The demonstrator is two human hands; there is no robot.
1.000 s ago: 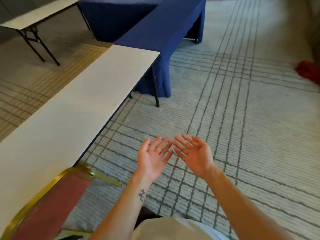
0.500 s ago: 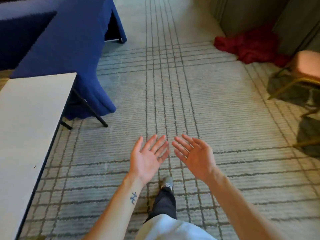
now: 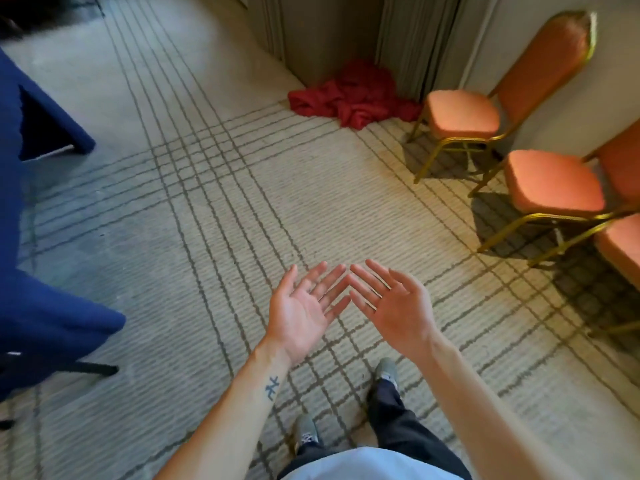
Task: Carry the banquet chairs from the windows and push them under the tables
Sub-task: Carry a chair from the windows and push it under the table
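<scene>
Head view, person standing on a lined carpet [image 3: 207,220]. Compared with half a second earlier, the view has swung to the right: the bare white table has left the frame, the red cloth [image 3: 349,95] now lies near the top centre, and the chairs, then cut off at the right edge, show more fully.

Hands: two, unchanged in pose. The left hand [image 3: 301,313] and right hand [image 3: 394,313] are held palms up with fingers straight and spread, holding nothing, fingertips angled toward each other and very close.

Chairs: three, gold-framed with orange padding, in a row along the wall at right, well apart from the hands. The first chair [image 3: 460,114] shows whole, the second chair [image 3: 554,181] shows its seat and part of its back, and the third chair [image 3: 620,247] only a seat corner.

Table [image 3: 34,323]: one, draped in blue, at the left edge.

Red cloth: one heap, at the foot of the curtain [image 3: 408,39], just beside the first chair.

Shoes [image 3: 306,433]: two, below the hands.
</scene>
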